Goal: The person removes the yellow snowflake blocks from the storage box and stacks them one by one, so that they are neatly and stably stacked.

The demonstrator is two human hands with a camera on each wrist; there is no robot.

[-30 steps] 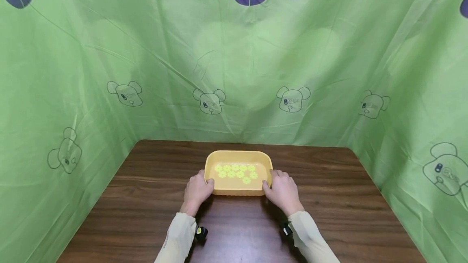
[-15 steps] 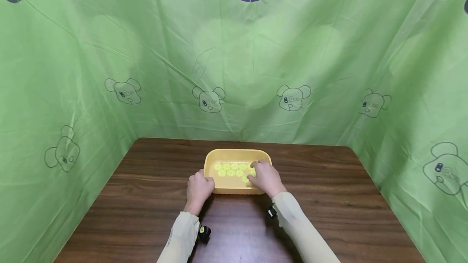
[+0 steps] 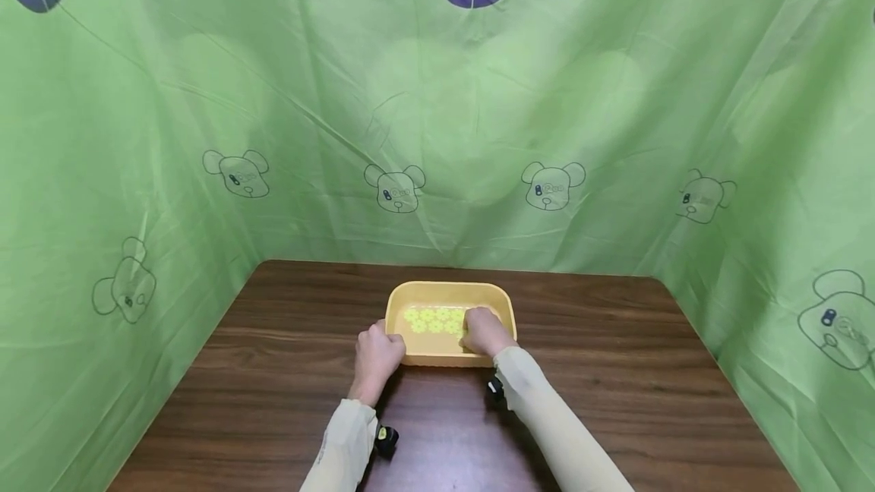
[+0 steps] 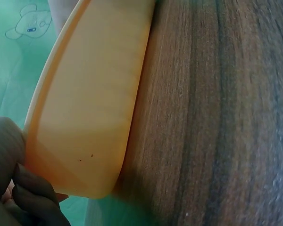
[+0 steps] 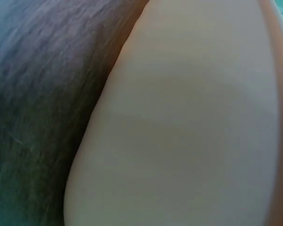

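A shallow yellow plastic tray (image 3: 447, 361) with rounded corners sits on the table. Inside it lies a cluster of small bright-yellow flower-shaped pieces (image 3: 434, 320). My left hand (image 3: 376, 354) grips the tray's left end, thumb over the rim; the left wrist view shows its curled fingers (image 4: 35, 188) at the corner of the tray wall (image 4: 85, 108). My right hand (image 3: 487, 331) reaches over the front rim into the right part of the tray, fingers bent down at the flower pieces. Its fingertips are hidden, and I cannot tell whether they hold a piece. The right wrist view shows only the tray's outer wall (image 5: 179, 117).
The dark wood-grain table (image 3: 287, 401) spreads out on both sides of the tray. Green printed fabric (image 3: 451, 112) hangs behind the table and along its left and right sides. A small black device sits at each wrist (image 3: 386, 440).
My right hand let go of the tray's right rim, moved left over the inside and lowered among the flower pieces, fingers bending down. My left hand keeps its grip on the left end.
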